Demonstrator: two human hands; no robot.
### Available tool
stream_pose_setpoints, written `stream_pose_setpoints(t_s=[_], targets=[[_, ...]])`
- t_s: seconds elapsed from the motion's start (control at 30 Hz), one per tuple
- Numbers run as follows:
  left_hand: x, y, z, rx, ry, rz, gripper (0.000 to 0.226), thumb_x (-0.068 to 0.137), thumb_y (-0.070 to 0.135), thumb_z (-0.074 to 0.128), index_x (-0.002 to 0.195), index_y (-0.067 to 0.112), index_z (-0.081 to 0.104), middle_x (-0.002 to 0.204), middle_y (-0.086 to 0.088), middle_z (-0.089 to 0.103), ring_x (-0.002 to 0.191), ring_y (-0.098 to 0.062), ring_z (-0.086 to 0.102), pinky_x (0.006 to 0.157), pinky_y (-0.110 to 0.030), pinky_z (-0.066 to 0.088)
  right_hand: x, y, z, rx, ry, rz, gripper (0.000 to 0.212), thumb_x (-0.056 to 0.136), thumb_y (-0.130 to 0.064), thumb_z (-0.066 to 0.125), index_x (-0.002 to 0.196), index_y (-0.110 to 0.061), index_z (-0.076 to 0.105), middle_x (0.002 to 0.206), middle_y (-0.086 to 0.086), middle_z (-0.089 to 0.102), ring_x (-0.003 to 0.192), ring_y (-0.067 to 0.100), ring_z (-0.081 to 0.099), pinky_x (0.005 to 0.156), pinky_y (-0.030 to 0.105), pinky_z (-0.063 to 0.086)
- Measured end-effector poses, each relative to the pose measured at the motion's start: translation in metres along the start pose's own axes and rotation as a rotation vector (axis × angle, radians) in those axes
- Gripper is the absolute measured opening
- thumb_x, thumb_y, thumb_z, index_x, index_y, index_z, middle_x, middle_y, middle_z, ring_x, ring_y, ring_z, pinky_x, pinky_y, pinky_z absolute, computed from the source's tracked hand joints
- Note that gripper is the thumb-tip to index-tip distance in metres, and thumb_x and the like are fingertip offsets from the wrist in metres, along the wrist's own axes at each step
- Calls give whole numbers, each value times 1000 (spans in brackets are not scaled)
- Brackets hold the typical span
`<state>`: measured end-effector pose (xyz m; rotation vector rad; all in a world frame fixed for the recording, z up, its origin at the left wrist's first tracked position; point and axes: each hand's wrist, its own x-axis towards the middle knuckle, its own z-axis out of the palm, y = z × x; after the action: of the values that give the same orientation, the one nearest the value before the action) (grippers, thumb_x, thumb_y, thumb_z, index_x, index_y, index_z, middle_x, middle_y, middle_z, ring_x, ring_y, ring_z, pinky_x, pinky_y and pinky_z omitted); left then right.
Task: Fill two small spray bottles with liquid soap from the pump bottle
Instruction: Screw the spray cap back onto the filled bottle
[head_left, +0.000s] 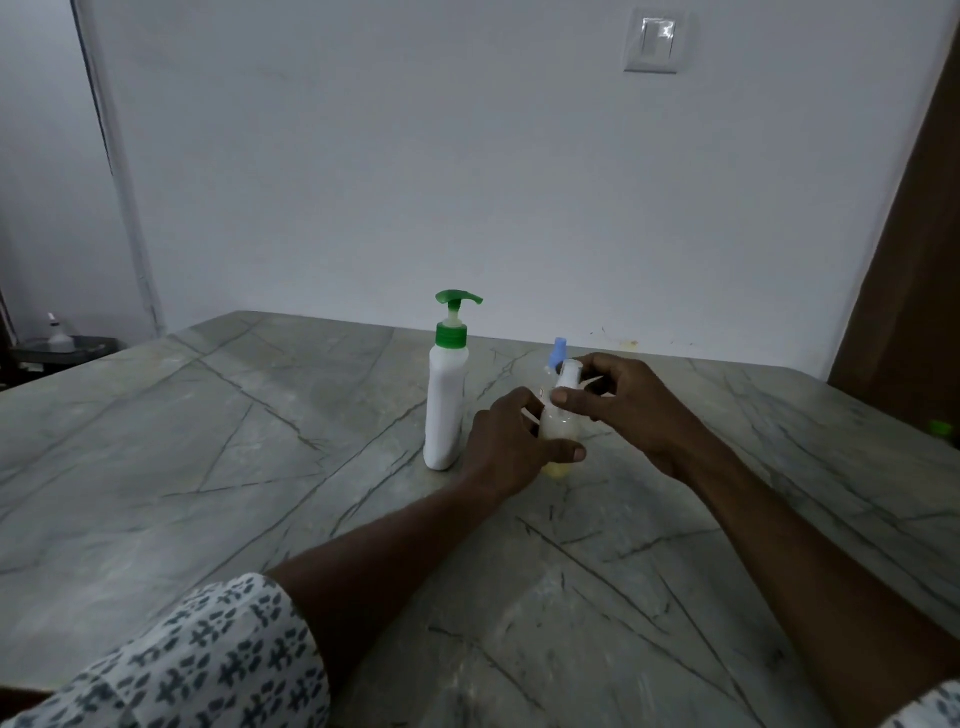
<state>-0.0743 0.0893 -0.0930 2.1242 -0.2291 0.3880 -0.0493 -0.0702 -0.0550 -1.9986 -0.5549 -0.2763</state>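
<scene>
Centre of frame: your left hand (511, 441) has its fingers wrapped round the clear small spray bottle (560, 428), which stands on the grey veined surface (208, 467) with pale yellow liquid at its base. Your right hand (631, 410) pinches its white spray top (569, 374). Just left stands the plain white pump bottle (445, 405) with a green pump; a blue-capped bottle (559, 351) is behind

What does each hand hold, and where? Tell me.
The left hand grips the small spray bottle round its body; the right hand pinches its white spray top. The pump bottle stands unheld.
</scene>
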Motion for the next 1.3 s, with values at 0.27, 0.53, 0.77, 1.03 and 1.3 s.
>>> stream_pose_setpoints(t_s=[0.27,0.53,0.77,1.03,1.3], targets=[[-1,0,0,-7,5,5,49,67,40,87,101,23,55,95,5,63,82,-10,60,60,-17,42,1,2,4,-84,46,-24,32,77,-33,78,69,-9,59,64,9,51,60,13,44,59,29,40],[-2,0,-1,-19,-5,-6,49,66,41,87,99,24,54,92,6,63,76,-5,58,58,-19,41,-3,1,-11,67,-54,-16,19,87,-12,65,105,-14,71,99,7,72,84,16,63,73,32,51],[-2,1,0,-12,-3,-3,50,68,40,87,103,23,56,95,6,64,80,-8,61,58,-16,41,-3,5,1,-78,6,26,36,76,-34,78,85,-3,63,77,13,63,68,20,55,64,35,47],[-1,1,0,-4,-8,-10,52,70,40,86,107,21,55,99,4,65,81,-9,59,60,-16,41,-1,5,1,-14,14,-50,20,82,-25,73,82,-6,66,80,21,61,67,19,50,63,34,45],[-1,1,0,0,-1,-10,51,68,41,86,104,21,55,94,6,62,79,-8,58,58,-17,40,-2,9,-3,55,-27,-20,21,87,-24,68,106,-16,70,99,11,70,77,13,59,64,28,48]])
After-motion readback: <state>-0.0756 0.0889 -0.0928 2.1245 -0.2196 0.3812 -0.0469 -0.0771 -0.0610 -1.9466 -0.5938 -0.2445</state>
